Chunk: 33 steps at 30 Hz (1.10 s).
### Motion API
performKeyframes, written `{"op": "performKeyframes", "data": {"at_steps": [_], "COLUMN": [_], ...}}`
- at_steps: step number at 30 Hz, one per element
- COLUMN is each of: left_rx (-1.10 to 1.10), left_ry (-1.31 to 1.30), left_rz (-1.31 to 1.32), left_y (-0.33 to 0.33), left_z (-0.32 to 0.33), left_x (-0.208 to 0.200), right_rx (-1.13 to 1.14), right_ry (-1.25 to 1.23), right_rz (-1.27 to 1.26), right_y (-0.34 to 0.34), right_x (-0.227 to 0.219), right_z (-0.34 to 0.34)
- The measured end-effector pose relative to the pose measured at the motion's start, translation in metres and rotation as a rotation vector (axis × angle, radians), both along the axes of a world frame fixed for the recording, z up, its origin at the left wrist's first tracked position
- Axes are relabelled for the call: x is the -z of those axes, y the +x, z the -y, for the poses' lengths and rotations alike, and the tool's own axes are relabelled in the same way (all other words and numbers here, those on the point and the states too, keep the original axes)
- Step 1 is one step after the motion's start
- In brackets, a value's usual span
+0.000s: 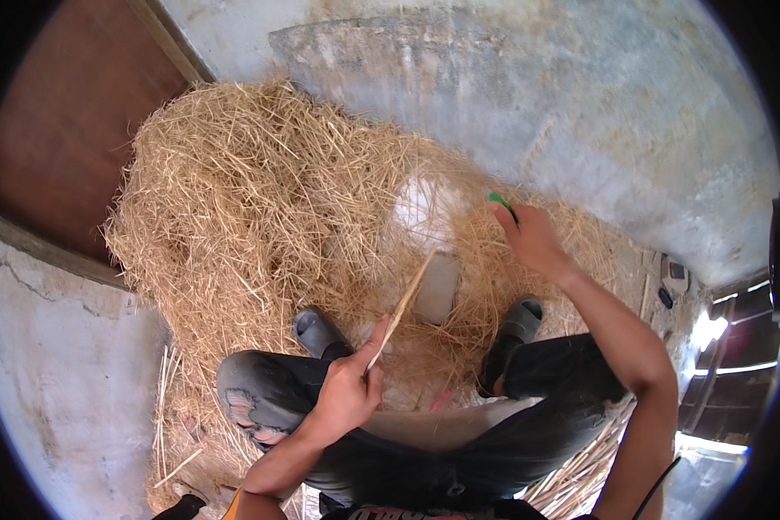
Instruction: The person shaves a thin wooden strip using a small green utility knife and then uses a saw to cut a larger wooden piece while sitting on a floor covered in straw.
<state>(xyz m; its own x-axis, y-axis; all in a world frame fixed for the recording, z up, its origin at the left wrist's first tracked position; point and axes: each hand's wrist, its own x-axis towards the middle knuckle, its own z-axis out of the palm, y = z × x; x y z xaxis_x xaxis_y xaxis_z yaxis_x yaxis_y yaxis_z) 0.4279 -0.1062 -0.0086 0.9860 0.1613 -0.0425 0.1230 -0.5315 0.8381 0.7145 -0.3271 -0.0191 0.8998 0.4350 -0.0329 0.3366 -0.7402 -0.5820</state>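
Note:
My left hand [348, 386] is closed around a thin, pale split stick, perhaps bamboo [407, 299], which slants up and away to the right. The far tip of the stick is over the top end of a grey block [437, 290] on the floor between my feet. Farther right, my right hand [536, 241] is closed on a small tool with a green end [497, 200]. Most of that tool is covered by the fingers, so its kind does not show. It is held apart from the stick, above thin curly shavings.
A large heap of straw-coloured shavings [234, 199] fills the left and middle floor against the wall [529, 95]. A whitish patch [420, 208] shows beyond the block. Long split sticks [572, 477] lie by my right leg. A brown door panel [69, 113] stands at left.

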Motion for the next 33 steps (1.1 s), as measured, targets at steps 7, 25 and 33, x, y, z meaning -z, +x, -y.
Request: {"op": "performKeyframes", "data": {"at_steps": [7, 25, 33], "left_rx": [0.011, -0.039, 0.019], "left_ry": [-0.137, -0.511, -0.505], "left_rz": [0.006, -0.307, -0.248], "left_y": [0.013, 0.012, 0.016], "left_z": [-0.008, -0.013, -0.011], "left_x": [0.004, -0.004, -0.006], "right_rx": [-0.390, -0.309, -0.421], "right_ry": [0.197, 0.143, 0.022], "right_rz": [0.031, 0.091, 0.077], "right_y": [-0.107, -0.089, -0.104], "right_x": [-0.007, -0.018, -0.017], "right_z": [-0.028, -0.023, -0.031]}}
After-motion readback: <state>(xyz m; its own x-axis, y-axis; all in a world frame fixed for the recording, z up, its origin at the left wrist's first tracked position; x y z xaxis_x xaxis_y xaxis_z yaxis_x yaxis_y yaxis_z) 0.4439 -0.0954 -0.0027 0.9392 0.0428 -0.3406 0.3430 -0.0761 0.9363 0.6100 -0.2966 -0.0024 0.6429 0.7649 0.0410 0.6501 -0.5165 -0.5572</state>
